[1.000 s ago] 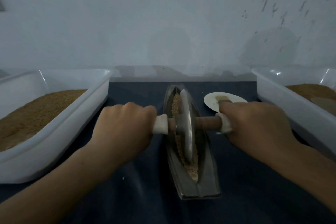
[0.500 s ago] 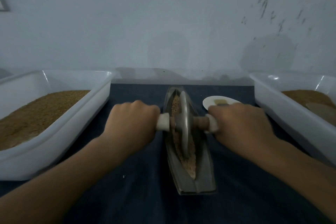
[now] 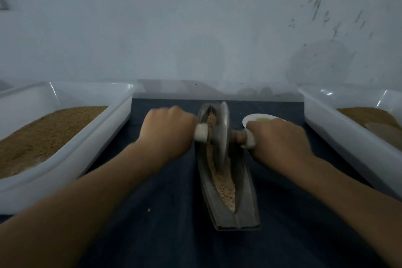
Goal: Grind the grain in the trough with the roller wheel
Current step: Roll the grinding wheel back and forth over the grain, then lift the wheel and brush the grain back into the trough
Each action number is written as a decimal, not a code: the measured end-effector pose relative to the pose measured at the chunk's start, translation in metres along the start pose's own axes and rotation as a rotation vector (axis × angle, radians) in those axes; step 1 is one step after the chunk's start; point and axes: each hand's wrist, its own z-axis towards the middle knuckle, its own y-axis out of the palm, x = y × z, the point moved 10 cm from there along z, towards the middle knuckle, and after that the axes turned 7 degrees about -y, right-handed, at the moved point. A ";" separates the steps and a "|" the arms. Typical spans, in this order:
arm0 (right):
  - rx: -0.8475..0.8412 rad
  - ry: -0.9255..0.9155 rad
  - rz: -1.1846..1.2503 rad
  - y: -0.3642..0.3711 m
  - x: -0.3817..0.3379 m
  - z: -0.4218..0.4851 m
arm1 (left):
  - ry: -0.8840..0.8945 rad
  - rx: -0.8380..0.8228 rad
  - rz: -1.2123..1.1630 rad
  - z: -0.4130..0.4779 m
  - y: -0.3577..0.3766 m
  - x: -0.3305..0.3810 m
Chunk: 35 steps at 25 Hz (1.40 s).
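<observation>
Grey metal trough (image 3: 247, 202) sits lengthwise on the table (image 3: 165, 224), mid-frame, one end pointing at me.

Head view, the only one: roller wheel (image 3: 224, 135) stands on edge in the groove toward the far end. Grain (image 3: 224, 183) lies along the channel, mostly visible on the near side of the disc. My left hand (image 3: 167, 130) and right hand (image 3: 278, 139) are each clenched round one end of the axle (image 3: 238, 136). I read that as keeping the disc upright and the load even while rolling.

Left tray (image 3: 97, 137) and right tray (image 3: 339, 137), both white and holding brown granular material, flank the trough, probably for easy reach. A small white dish (image 3: 256, 118) sits just behind the right hand.

Table is covered in dark blue cloth. Behind it is a pale wall (image 3: 195, 28), scuffed upper right. Light is dim.
</observation>
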 end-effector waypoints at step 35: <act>-0.543 0.455 0.197 0.079 0.116 -0.015 | -0.716 0.144 -0.824 -0.022 0.073 -0.099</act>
